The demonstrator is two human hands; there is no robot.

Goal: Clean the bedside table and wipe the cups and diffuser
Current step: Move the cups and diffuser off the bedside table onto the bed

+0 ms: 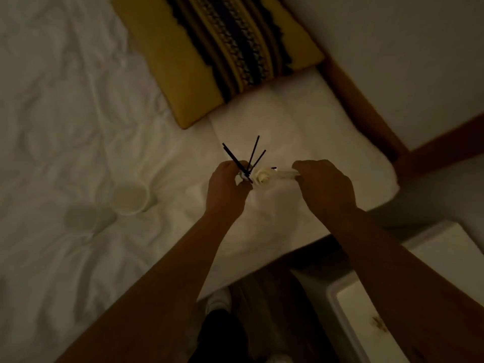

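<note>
Over the bed's edge my left hand grips a small reed diffuser with several black sticks fanning upward. A white rose-shaped piece sits beside the sticks. My right hand pinches a white cloth or stem that reaches to the rose. Two white cups stand on the bedsheet at the left, the nearer one with its mouth up and the other cup lower left, blurred in the dim light.
A yellow and dark striped cushion lies on the white bed. A wooden bed frame runs along the wall. The white bedside table and a white tray are at lower right. My shoes are on the floor.
</note>
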